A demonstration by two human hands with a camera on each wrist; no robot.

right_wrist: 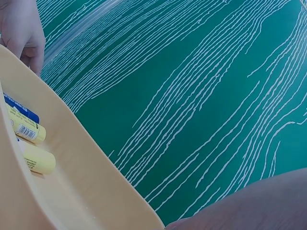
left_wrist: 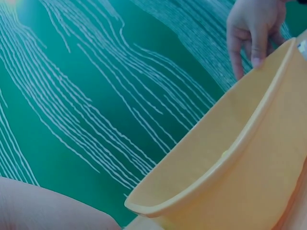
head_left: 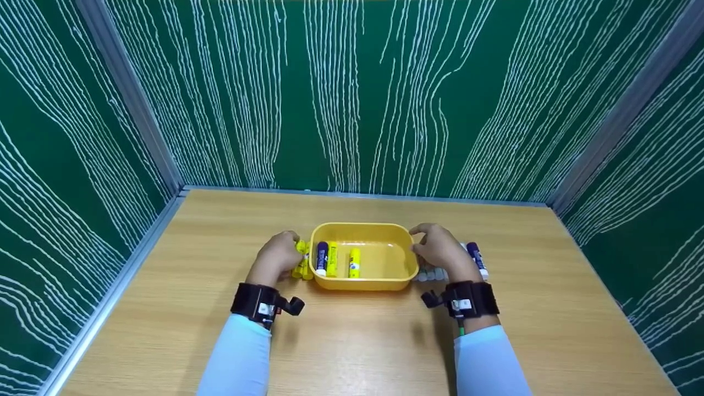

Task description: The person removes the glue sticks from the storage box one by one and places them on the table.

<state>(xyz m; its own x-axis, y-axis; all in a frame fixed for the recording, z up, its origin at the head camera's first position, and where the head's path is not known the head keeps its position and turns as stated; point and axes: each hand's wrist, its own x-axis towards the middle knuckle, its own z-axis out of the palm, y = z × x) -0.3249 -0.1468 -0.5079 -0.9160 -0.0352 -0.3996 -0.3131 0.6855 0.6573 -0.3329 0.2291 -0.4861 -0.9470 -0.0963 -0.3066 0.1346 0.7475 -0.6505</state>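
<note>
A yellow plastic tub [head_left: 360, 284] stands on the table between my hands. Inside it lie a dark blue glue stick [head_left: 322, 258] with a white end and two yellow glue sticks [head_left: 354, 263]. My left hand [head_left: 278, 256] is at more yellow glue sticks [head_left: 306, 264] beside the tub's left wall; its fingers bend down, and I cannot tell whether they grip one. My right hand [head_left: 440, 250] is at the tub's right end, fingertips right at the rim, with fingers fairly straight in the left wrist view. Partly beneath it lie several whitish sticks [head_left: 432, 274].
Another dark blue glue stick [head_left: 477, 258] with a white end lies right of my right hand. The wooden table [head_left: 357, 341] is bordered by green panels [head_left: 297, 137] with white wavy lines at the back and both sides. Metal posts [head_left: 132, 93] mark the corners.
</note>
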